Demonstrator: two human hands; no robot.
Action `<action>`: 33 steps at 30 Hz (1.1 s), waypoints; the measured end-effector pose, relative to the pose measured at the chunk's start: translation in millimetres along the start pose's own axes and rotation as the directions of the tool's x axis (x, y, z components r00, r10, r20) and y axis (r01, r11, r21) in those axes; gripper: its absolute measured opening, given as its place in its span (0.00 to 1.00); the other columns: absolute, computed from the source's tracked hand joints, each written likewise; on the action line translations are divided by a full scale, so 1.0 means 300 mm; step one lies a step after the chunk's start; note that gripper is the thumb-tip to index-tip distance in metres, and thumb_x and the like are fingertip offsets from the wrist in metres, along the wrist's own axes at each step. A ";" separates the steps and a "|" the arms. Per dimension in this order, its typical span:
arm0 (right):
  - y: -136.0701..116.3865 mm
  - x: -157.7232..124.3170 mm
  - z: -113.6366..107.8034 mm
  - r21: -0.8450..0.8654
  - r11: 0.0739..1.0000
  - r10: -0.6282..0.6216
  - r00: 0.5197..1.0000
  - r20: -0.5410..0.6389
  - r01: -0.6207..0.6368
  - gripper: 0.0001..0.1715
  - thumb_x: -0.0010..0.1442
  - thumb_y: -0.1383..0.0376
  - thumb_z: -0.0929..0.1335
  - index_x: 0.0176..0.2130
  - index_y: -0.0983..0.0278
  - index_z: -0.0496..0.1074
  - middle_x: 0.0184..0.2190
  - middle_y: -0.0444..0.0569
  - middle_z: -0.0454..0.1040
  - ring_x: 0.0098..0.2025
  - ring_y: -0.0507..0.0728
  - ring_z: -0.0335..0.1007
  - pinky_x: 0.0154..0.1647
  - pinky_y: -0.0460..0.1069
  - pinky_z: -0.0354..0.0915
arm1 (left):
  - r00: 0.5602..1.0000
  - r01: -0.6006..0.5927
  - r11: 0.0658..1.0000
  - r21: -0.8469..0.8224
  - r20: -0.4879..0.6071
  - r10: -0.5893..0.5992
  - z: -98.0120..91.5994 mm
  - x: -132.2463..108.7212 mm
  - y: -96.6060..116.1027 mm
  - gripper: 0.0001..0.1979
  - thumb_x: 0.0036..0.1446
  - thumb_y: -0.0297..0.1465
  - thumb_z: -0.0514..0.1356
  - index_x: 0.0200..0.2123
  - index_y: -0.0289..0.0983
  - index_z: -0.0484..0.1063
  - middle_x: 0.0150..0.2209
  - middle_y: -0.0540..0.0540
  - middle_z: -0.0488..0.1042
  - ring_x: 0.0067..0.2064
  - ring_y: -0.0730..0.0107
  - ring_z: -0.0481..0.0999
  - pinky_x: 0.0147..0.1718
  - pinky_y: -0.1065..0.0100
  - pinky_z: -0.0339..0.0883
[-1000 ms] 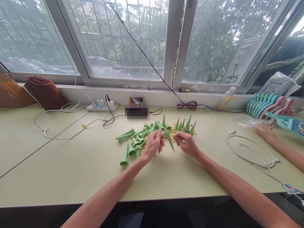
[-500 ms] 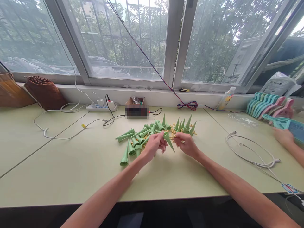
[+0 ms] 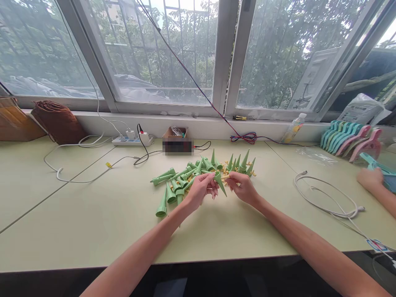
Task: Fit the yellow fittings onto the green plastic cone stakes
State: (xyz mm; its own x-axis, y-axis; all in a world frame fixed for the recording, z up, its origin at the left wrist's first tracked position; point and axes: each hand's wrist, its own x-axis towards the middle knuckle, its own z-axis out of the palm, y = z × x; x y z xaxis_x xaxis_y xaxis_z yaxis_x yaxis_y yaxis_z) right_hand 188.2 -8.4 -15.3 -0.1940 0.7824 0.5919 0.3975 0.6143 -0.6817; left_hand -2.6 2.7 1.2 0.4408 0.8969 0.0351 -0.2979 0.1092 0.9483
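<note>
A green plastic cone spike (image 3: 220, 184) is pinched at its wide end by my left hand (image 3: 199, 189), its tip pointing down and right. My right hand (image 3: 243, 187) is closed just to its right, fingers pressed on a small yellow part (image 3: 226, 177) at the cone's mouth. Both hands hover over the pale green table (image 3: 93, 214). Behind them lies a pile of green cones (image 3: 185, 175), some lying flat on the left, several standing upright at the right (image 3: 243, 161), with small yellow pieces scattered among them.
A power strip (image 3: 133, 139) with white and black cables lies at the back left by a brown pouch (image 3: 57, 121). A small box (image 3: 177, 142) stands mid-back. A white cable (image 3: 328, 198) loops at right. Another person's hand (image 3: 369, 179) holds a teal item near stacked teal and pink pieces (image 3: 351, 138).
My hands stayed over the pile, drawing slightly closer around the cone. The other person's hand at the right edge pulled back from the table and picked up a teal item.
</note>
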 end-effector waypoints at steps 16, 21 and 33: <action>0.019 -0.002 0.002 0.017 0.999 0.049 0.999 0.001 -0.049 0.24 0.67 0.52 0.64 0.24 0.61 0.59 0.18 0.40 0.61 0.20 0.50 0.59 0.22 0.47 0.60 | 0.990 -0.136 0.960 0.245 0.010 0.138 0.010 -0.016 0.012 0.22 0.56 0.43 0.65 0.21 0.35 0.64 0.25 0.46 0.74 0.23 0.73 0.75 0.21 0.71 0.69; 0.016 -0.001 0.004 0.050 0.996 0.072 0.997 -0.008 -0.072 0.26 0.67 0.49 0.63 0.24 0.61 0.58 0.17 0.40 0.60 0.19 0.50 0.59 0.20 0.46 0.58 | 0.963 -0.266 0.869 0.417 0.086 0.254 0.008 -0.020 -0.014 0.22 0.59 0.42 0.62 0.21 0.37 0.59 0.25 0.49 0.67 0.26 0.70 0.76 0.21 0.71 0.71; 0.012 -0.001 0.007 0.104 0.988 0.112 0.994 0.011 -0.112 0.26 0.65 0.47 0.64 0.24 0.60 0.59 0.16 0.40 0.60 0.18 0.50 0.59 0.19 0.47 0.58 | 0.859 -0.453 0.538 0.711 0.186 0.477 -0.004 -0.017 -0.043 0.19 0.63 0.38 0.57 0.21 0.38 0.57 0.28 0.49 0.63 0.28 0.73 0.67 0.24 0.72 0.65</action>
State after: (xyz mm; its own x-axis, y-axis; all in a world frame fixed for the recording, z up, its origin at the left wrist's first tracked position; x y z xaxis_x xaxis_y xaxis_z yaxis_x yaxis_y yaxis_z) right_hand 187.8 -6.2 -18.8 -0.1585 0.8473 0.5070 0.3209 0.5298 -0.7851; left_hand -2.0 -2.7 -11.5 0.3939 0.7426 0.5417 0.2420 -0.6523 0.7182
